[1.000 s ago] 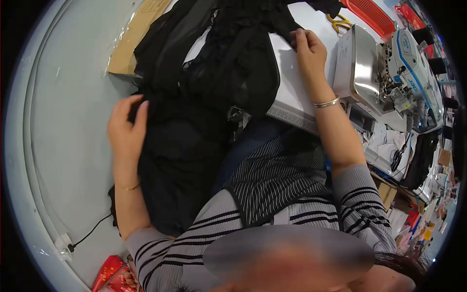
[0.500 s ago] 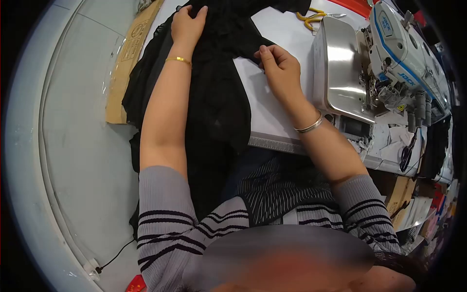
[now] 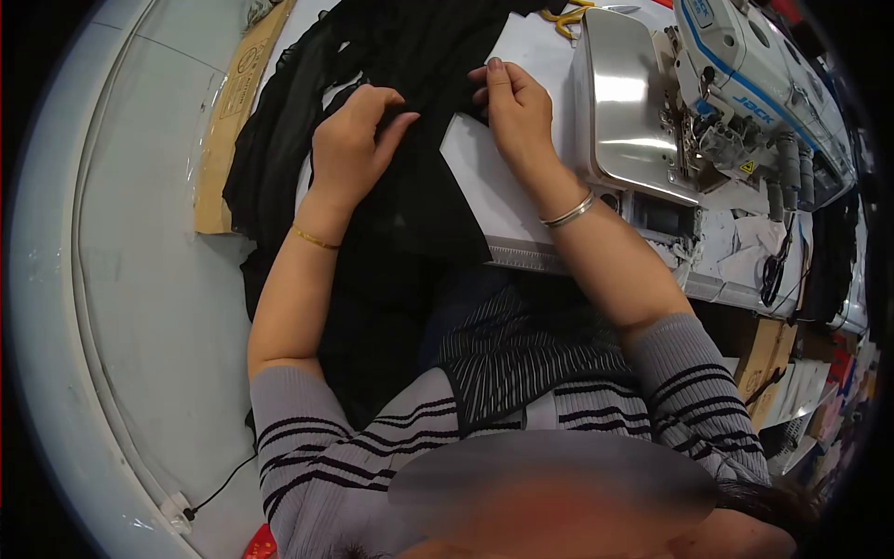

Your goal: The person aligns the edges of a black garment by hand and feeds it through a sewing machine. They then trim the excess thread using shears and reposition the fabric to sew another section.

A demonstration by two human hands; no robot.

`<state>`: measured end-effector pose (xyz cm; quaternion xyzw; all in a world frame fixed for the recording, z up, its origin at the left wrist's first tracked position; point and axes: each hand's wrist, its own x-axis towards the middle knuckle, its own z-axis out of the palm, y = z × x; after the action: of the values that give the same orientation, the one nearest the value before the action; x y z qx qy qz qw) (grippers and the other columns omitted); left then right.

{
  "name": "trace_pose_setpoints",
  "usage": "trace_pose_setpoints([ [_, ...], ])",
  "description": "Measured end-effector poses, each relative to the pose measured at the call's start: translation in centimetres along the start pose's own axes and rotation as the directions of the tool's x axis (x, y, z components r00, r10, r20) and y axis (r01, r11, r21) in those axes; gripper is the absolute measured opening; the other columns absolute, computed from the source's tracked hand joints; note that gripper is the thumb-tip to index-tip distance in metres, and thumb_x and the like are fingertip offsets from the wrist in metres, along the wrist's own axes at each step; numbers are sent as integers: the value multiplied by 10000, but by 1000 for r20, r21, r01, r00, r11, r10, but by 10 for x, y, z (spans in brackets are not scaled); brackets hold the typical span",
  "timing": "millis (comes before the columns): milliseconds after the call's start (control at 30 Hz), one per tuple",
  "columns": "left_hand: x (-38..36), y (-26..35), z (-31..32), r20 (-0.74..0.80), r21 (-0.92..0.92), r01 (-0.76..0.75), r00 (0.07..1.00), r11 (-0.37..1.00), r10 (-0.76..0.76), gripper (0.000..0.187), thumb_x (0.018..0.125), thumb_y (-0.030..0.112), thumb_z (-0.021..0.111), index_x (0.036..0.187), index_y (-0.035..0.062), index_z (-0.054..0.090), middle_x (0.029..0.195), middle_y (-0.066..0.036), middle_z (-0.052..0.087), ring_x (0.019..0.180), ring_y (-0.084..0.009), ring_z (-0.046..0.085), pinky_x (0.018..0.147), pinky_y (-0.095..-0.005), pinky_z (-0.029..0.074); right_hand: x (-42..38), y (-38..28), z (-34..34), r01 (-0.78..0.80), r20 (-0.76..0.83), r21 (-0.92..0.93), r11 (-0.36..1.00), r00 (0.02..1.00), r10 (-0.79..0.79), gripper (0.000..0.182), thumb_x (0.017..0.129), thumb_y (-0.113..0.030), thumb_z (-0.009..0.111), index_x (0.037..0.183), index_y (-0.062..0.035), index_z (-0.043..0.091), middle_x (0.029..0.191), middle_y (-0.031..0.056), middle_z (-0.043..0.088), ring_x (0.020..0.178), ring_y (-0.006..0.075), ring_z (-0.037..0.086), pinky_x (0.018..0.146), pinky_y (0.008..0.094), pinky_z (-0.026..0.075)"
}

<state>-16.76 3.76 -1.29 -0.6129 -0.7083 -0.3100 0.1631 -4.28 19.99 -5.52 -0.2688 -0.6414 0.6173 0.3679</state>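
Black fabric (image 3: 410, 196) lies in loose folds over the white table and hangs down over its front edge. Above its left part is my left hand (image 3: 354, 144), thumb and forefinger apart, with no cloth visible between those two tips; the other fingers are largely hidden. My right hand (image 3: 518, 107) is at the fabric's right edge, beside the bare white tabletop, its fingers curled round a bit of the cloth and the thumb pointing up.
A sewing machine (image 3: 745, 102) with a shiny metal cover plate (image 3: 624, 102) stands at the right. Yellow-handled scissors (image 3: 566, 19) lie behind the plate. A ruler strip (image 3: 526, 256) runs along the table's front edge. Dark-handled scissors (image 3: 772, 278) and scraps lie farther right. Cardboard (image 3: 233, 121) borders the left.
My left hand has come back toward me from the far part of the fabric. My right hand has shifted slightly up and left. The cloth has changed its folds, uncovering white patches at the left.
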Motion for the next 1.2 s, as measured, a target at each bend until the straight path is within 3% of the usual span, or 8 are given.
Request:
trace_pose_setpoints([
  [200,8,-1,-16,-168,-270,365,893,891,-417,134,1044,144,600,981,25,597,792,10,516,705,-56,433,642,-210,377,3,6,-3,-18,-42,25,1000,999,19,394,1066,-333,517,943,-20,724,706,32,647,641,98,566,606,278,462],
  [367,15,1,-24,-215,-418,321,874,850,-436,98,1053,107,574,998,34,539,831,11,511,729,-48,431,666,-196,373,4,7,-1,5,-38,26,1000,999,-4,391,1066,-332,521,942,-22,724,700,27,643,625,93,557,593,275,453],
  [433,8,19,-23,-183,-393,39,976,919,-120,100,1014,49,625,1004,36,527,843,11,519,726,-45,438,667,-199,390,3,4,-3,-9,-44,25,1000,999,10,397,1065,-338,520,938,-20,722,702,27,648,622,95,560,590,276,454],
  [567,-2,40,-41,111,-162,222,972,962,-205,218,877,-2,774,980,32,586,837,7,529,709,-77,476,646,-214,420,1,-1,-3,10,-61,0,1000,998,-10,376,1057,-324,542,933,-15,717,705,30,654,623,97,569,589,280,459],
  [767,0,46,-88,-1,-101,170,985,980,-171,341,785,113,858,1053,44,658,862,-36,610,738,-144,580,657,-263,502,2,-1,-1,219,-17,-101,971,975,-221,334,1033,-296,595,927,-1,710,678,38,653,628,114,586,607,305,470],
  [900,-12,32,-141,74,216,275,952,937,-297,290,811,94,826,1051,24,680,904,-31,618,812,-153,609,737,-293,505,7,2,-4,186,-23,-145,972,981,-191,344,1031,-314,597,933,-8,720,701,39,672,640,128,599,626,303,479],
  [1133,-99,65,-183,66,22,555,829,832,-555,292,837,42,779,1118,38,699,894,-17,596,776,-120,545,686,-256,448,8,11,-7,255,-19,-263,930,963,-269,321,1026,-300,609,932,-20,735,712,39,683,652,106,603,613,287,475],
  [1200,-121,79,-197,9,75,753,655,654,-755,305,827,19,785,1120,30,698,877,-11,568,746,-105,486,661,-241,413,-2,6,-6,316,13,-218,923,947,-321,309,1023,-291,618,935,-18,733,698,29,670,641,90,584,603,273,465],
])
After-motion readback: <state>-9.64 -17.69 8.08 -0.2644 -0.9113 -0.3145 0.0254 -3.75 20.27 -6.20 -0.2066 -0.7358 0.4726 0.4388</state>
